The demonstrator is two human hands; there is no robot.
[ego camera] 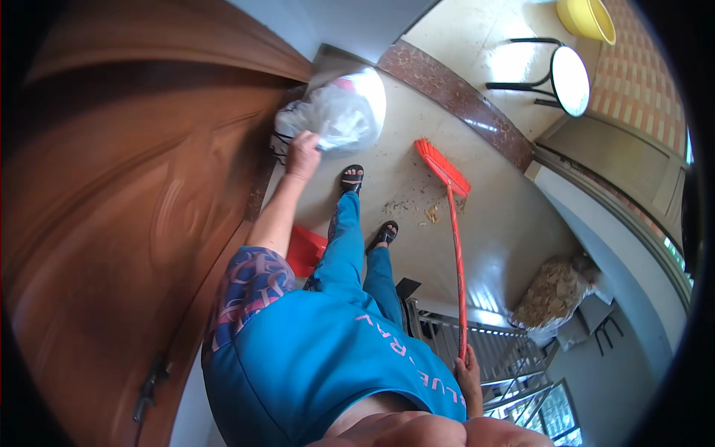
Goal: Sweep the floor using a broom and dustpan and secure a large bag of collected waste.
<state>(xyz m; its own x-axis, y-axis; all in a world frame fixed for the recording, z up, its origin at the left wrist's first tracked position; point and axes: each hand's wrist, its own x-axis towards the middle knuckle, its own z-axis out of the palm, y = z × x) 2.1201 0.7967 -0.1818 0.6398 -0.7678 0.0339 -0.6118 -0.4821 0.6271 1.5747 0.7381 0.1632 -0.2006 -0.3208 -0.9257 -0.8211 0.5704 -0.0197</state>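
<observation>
My left hand [304,155] is closed on the gathered edge of a translucent white plastic bag [341,117], which stands bulging against the wall by the wooden door. Something pink shows faintly through the plastic. In my right hand [471,375], near my chest, is the upper end of a red broom handle [459,268]. The broom's red bristle head [442,167] rests on the tiled floor to the right of my feet. Dark crumbs of debris [399,207] and a few yellowish scraps [431,214] lie beside it. Behind my left leg sits a red dustpan [306,251], partly hidden.
A carved wooden door [123,223] fills the left side. Beyond a brown stone threshold [463,103] stand a round-topped stool [570,81] and a yellow basin [584,19]. At right are a metal stair railing [480,341] and a clear sack of brownish pieces [550,293].
</observation>
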